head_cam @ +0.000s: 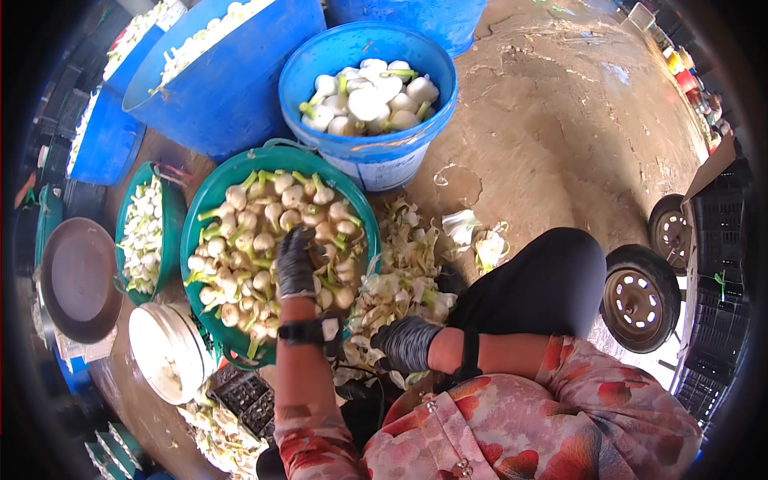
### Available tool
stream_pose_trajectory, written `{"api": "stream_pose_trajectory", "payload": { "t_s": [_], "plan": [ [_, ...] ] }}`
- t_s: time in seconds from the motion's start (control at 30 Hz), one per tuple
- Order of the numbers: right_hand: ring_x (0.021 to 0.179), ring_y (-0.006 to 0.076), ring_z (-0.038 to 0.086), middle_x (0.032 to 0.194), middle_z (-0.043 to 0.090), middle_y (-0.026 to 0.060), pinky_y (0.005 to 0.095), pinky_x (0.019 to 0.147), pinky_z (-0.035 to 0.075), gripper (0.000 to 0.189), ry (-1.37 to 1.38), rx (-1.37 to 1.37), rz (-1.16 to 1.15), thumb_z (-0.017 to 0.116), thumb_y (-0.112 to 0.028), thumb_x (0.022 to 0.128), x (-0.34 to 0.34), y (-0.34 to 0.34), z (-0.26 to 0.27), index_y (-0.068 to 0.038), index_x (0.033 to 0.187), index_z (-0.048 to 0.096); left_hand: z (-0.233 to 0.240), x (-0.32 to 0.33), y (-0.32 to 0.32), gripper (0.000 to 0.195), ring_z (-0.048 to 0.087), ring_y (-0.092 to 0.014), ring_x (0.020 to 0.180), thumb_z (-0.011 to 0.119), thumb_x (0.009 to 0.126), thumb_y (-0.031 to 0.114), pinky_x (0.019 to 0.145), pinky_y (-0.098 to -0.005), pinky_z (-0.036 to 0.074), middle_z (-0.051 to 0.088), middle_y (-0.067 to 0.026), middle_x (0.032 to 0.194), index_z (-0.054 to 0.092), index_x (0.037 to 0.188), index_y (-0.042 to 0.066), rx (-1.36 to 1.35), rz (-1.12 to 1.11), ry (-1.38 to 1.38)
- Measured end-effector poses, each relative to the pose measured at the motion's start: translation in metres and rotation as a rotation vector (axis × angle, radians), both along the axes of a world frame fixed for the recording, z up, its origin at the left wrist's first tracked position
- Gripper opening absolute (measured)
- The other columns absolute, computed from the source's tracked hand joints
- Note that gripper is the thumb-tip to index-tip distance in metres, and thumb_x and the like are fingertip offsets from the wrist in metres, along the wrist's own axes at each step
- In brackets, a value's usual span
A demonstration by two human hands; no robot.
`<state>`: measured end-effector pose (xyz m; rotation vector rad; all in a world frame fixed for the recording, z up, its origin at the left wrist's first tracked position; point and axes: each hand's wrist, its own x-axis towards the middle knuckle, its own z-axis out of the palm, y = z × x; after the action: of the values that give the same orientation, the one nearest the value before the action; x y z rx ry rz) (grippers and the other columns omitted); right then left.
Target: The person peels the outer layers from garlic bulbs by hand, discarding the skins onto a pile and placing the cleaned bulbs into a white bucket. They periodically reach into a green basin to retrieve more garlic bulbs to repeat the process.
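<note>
My left hand (295,261), in a dark glove, reaches into a green basin (201,174) of unpeeled garlic bulbs (245,240) with short green stems, some sitting in brownish water. Its fingertips are among the bulbs; whether they grip one is hidden. Curled low over a heap of loose skins (405,264) is my right hand (407,345), also dark-gloved. Its palm faces away, so anything inside it cannot be seen. Beyond the basin stands a blue bucket (294,102) partly filled with clean white bulbs (366,99).
Large blue tubs (240,78) stand at the back left. A narrow green tub (171,240) of white pieces, a brown round pan (81,276) and a white bucket (201,348) are at left. Wheels (639,300) and black crates (717,288) are at right.
</note>
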<state>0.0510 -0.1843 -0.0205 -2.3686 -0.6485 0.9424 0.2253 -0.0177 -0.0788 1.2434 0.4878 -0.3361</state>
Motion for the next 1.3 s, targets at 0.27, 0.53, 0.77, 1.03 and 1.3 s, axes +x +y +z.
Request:
{"api": "stream_pose_trajectory", "payload": {
  "t_s": [0.27,0.53,0.77,1.03,1.3],
  "plan": [
    [0.086,0.0392,0.065,0.092,0.067,0.0205,0.0457,0.076,0.052,0.039,0.028,0.095,-0.012,0.066,-0.033,0.081,0.012,-0.011,0.007,0.0,0.102,0.063,-0.082,0.056,-0.081,0.063,0.066,-0.031,0.083,0.073,0.081,0.032,0.067,-0.0426,0.057,0.062,-0.0189,0.107,0.044,0.129,0.003,0.497,0.106,0.281],
    [0.089,0.036,0.066,0.096,0.068,0.0182,0.0445,0.08,0.052,0.033,-0.022,0.066,-0.153,0.062,-0.032,0.083,0.023,-0.015,0.013,-0.003,0.098,0.066,-0.105,0.036,-0.044,0.048,0.063,-0.026,0.077,0.07,0.082,0.025,0.066,-0.0381,0.054,0.065,-0.009,0.099,0.052,0.123,0.008,0.718,-0.361,0.242],
    [0.088,0.036,0.065,0.094,0.067,0.018,0.0459,0.08,0.051,0.038,-0.03,0.074,-0.319,0.06,-0.04,0.087,0.025,-0.007,0.007,-0.003,0.096,0.064,-0.09,0.011,0.013,0.031,0.059,-0.017,0.062,0.058,0.084,-0.004,0.049,-0.0274,0.046,0.065,-0.008,0.091,0.06,0.113,0.007,0.162,0.07,-0.009],
    [0.097,0.0366,0.064,0.105,0.065,0.0196,0.0448,0.086,0.049,0.045,0.17,-0.005,0.01,0.059,-0.041,0.088,0.009,0.004,0.009,-0.003,0.114,0.062,-0.063,-0.018,0.086,0.046,0.054,-0.037,0.114,0.069,0.077,0.018,0.099,-0.0437,0.043,0.058,-0.0193,0.122,0.058,0.119,0.005,1.414,-0.486,-0.386],
    [0.085,0.0355,0.065,0.089,0.067,0.0165,0.0441,0.077,0.052,0.029,-0.083,0.19,-0.18,0.063,-0.032,0.085,0.02,0.001,-0.001,-0.006,0.097,0.067,0.015,-0.026,0.041,0.051,0.056,-0.038,0.111,0.071,0.076,0.028,0.094,-0.0463,0.047,0.056,-0.018,0.121,0.058,0.124,0.015,1.616,-0.911,-0.104]
  ]
}}
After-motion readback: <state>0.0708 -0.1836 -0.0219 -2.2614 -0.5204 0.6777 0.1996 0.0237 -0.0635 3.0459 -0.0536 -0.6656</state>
